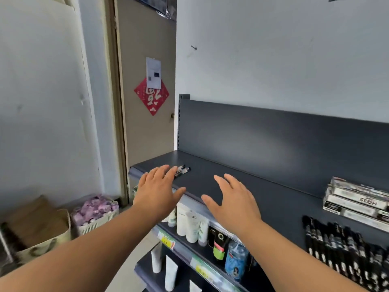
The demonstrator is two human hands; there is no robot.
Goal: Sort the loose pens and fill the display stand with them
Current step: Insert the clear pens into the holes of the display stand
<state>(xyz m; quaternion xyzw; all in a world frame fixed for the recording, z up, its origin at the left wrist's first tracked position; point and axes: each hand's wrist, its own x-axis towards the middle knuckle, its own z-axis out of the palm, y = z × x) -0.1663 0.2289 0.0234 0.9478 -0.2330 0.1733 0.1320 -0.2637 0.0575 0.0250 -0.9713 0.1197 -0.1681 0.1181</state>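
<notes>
A few loose pens (182,170) with clear barrels and black caps lie near the left end of the dark grey top shelf (263,194). My left hand (157,189) hovers over the shelf's front left edge, fingers straight, its fingertips right beside or over those pens. My right hand (233,199) is spread open above the shelf's front edge, holding nothing. A long row of several black pens (345,247) lies side by side at the shelf's right end. Behind them stand stacked pen boxes (355,202). No display stand is visible.
Lower shelves hold white tubes (190,225) and bottles (235,261). A door with a red paper sign (151,96) is to the left. On the floor stand a white basket of purple items (95,212) and a beige bag (42,234).
</notes>
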